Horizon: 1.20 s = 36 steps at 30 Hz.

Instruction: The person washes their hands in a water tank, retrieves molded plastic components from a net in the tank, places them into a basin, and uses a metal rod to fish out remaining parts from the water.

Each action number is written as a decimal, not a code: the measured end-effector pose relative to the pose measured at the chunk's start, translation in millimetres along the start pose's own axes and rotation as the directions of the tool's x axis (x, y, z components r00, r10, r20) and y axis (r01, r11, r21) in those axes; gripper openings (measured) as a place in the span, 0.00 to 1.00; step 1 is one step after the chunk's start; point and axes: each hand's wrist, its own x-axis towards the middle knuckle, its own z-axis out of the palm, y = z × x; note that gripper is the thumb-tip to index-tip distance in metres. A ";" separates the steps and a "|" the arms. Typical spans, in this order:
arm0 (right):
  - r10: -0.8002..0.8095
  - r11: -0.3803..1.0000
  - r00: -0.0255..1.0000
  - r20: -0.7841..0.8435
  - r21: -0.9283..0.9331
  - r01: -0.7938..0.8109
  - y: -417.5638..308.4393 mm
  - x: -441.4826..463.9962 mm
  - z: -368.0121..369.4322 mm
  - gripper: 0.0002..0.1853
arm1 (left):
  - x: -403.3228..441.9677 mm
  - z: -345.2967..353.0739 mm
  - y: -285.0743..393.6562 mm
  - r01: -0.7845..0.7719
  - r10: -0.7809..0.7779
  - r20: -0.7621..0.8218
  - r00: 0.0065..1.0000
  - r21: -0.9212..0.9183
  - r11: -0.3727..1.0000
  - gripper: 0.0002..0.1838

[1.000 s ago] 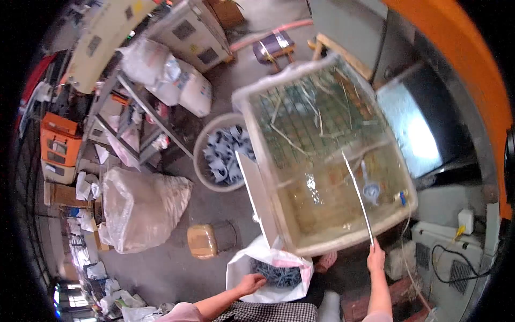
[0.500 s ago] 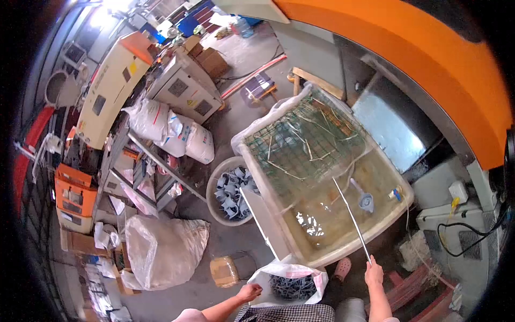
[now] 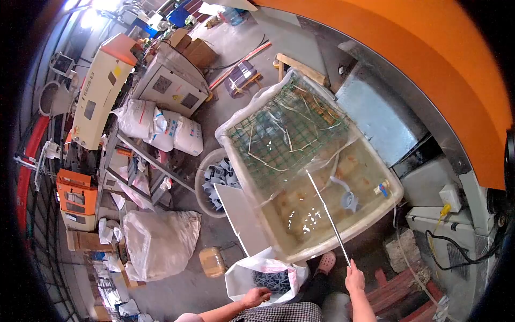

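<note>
My right hand point(image 3: 354, 278) is closed round the lower end of a thin metal rod point(image 3: 333, 228). The rod slants up and left, its far end over the water of a large pale tub point(image 3: 343, 248). A grey-blue part with a round end point(image 3: 349, 202) lies in that water. Green mesh point(image 3: 279, 131) with pale sticks covers the tub's far half. My left hand point(image 3: 256, 297) has its fingers curled at the near side of a white bag point(image 3: 240, 279) holding dark grey pieces point(image 3: 271, 281). Whatever those fingers hold, if anything, is hidden.
A white board point(image 3: 233, 214) leans at the tub's left side, by a round bin point(image 3: 203, 201) of grey parts. A taped brown box point(image 3: 213, 262) and a large translucent sack point(image 3: 161, 244) are on the floor. An orange machine point(image 3: 407, 59) rises at right.
The camera view has shifted, so the tub and bag appear further left. My left hand has moved right relative to the bag, in front of it. My right hand still grips the rod.
</note>
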 end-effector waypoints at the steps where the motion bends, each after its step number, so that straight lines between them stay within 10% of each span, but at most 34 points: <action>1: 0.024 1.000 1.000 0.014 0.002 -0.024 -1.3 0.7 -2.3 0.19 | -3.2 1.0 14.9 0.007 -0.006 -0.005 1.000 0.039 0.999 0.14; 36: -0.057 0.998 0.998 -0.018 0.001 0.057 -8.8 3.7 -2.3 0.18 | 3.7 -28.5 3.9 0.084 -0.082 -0.081 0.993 0.016 0.996 0.16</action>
